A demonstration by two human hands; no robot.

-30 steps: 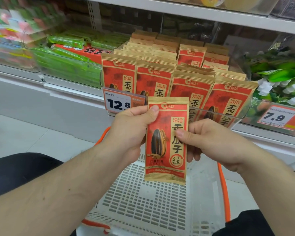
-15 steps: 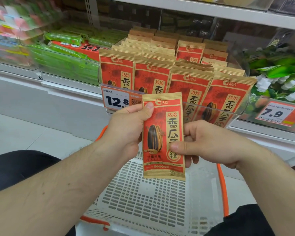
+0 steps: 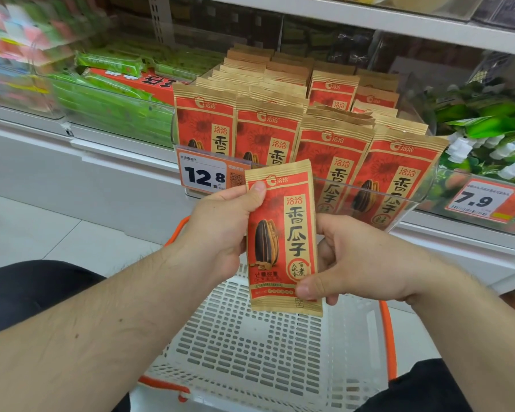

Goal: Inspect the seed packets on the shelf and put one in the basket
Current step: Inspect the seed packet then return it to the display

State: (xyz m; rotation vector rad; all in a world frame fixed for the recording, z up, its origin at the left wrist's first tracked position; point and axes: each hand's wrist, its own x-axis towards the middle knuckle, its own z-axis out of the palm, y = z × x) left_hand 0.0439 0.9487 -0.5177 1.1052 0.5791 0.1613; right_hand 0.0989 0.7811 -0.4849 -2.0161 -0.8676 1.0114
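- Seed packets on the shelf (image 3: 333, 150) stand in upright rows behind a clear plastic front lip (image 3: 369, 190), red faces out, with green snack packs on both sides; they sit well above and beyond the basket.
- Basket (image 3: 250, 346), white lattice with an orange handle (image 3: 387, 337), waits directly under the hands, its open mouth wide and nothing visible inside, so there is plenty of room to drop straight down.
- Held packet (image 3: 281, 236) has sunk and tipped a touch since a second ago, its bottom edge now over the basket's far rim; inspection looks nearly finished and the release seems close.
- Left hand (image 3: 220, 233) pinches the packet's upper left edge, thumb on the front, fingers curled behind.
- Right hand (image 3: 360, 263) has slid from the packet's middle to its lower right corner, thumb pressed on the front and fingers wrapped behind.
- Price tag (image 3: 204, 176) reading 12.8 sits just beside the left thumb, and the packet's top edge overlaps the shelf's clear lip in this view, so lowering it should keep clear of both.
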